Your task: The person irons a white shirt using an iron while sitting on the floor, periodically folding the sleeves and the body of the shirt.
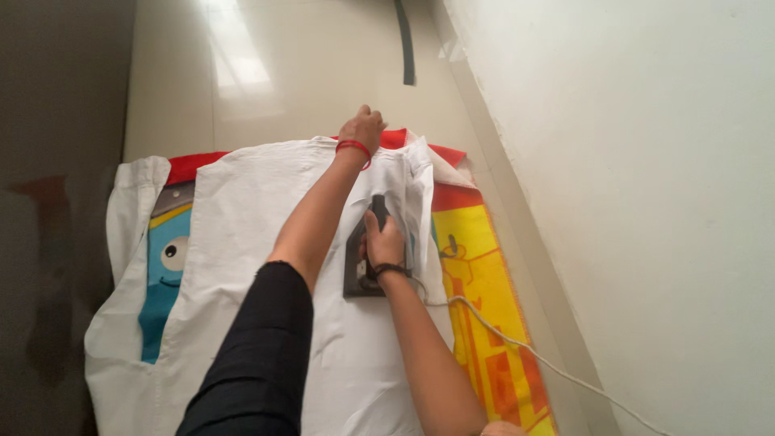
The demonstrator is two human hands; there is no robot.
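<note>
A white garment [242,234] lies spread flat over a colourful cartoon-printed mat [484,274] on the floor. My right hand [383,242] grips the black handle of a dark clothes iron [361,266] that rests on the garment's right part. My left hand [362,127], with a red band at the wrist, reaches across to the garment's far edge and presses the cloth down there. A black sleeve covers my left upper arm.
A white cord [525,349] runs from the iron toward the lower right along the wall's foot. A white wall [646,178] stands close on the right. Glossy beige floor tiles [242,81] stretch beyond the mat, with a dark strip [406,44] lying on them.
</note>
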